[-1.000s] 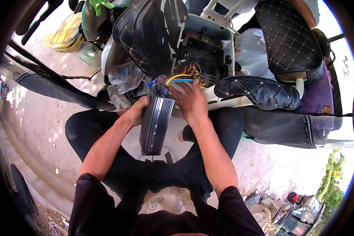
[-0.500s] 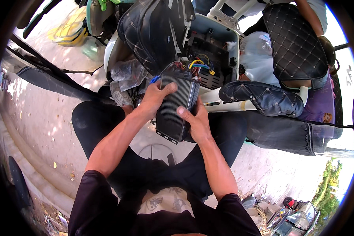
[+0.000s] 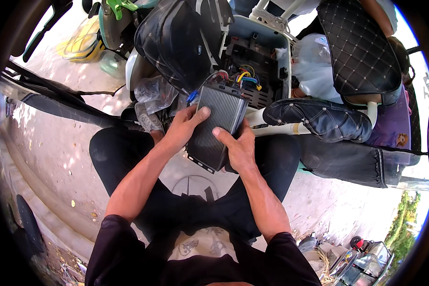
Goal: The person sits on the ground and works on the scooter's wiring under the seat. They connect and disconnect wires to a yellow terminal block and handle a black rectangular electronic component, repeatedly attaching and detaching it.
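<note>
Between my two hands is a black, finned metal motor controller box (image 3: 215, 125), tilted with its wired end away from me. My left hand (image 3: 186, 125) grips its left side, thumb lying on the fins. On the right side my right hand (image 3: 238, 145) holds it, thumb on top and fingers hidden underneath. Coloured wires and connectors (image 3: 247, 78) come out of the far end, and a blue connector (image 3: 192, 97) hangs by my left fingers. Just beyond lies the open compartment (image 3: 252, 57) of a vehicle, with a raised black seat (image 3: 174, 45) beside it.
A padded armrest (image 3: 317, 119) on a white frame stands at the right, below a quilted backrest (image 3: 360, 52). Another person's arm (image 3: 377, 16) shows at the top right. Clear plastic bags (image 3: 155, 93) lie left of the compartment. Scrap parts (image 3: 352, 260) lie at the lower right.
The controller box has tilted slightly, its far end shifting to the right, with both hands still on it. The view has shifted a little.
</note>
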### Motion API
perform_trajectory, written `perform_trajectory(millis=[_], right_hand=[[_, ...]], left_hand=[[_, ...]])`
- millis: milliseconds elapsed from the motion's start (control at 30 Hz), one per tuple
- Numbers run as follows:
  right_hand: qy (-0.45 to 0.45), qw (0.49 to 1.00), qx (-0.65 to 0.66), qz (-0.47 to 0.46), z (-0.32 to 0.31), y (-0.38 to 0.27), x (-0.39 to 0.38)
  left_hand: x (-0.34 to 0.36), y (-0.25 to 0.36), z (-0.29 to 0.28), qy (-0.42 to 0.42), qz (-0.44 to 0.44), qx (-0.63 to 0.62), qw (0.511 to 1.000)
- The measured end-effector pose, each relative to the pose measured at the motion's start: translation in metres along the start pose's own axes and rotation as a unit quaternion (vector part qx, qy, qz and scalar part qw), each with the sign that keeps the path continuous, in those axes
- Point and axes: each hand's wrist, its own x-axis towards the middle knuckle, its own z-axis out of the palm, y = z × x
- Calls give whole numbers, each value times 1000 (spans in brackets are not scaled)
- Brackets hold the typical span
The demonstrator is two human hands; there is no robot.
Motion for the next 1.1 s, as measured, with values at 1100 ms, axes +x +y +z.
perform_trajectory(millis=[1100], right_hand=[[10, 999, 33, -11, -11, -1, 4]], left_hand=[[-6, -38, 11, 53, 63, 110, 991]])
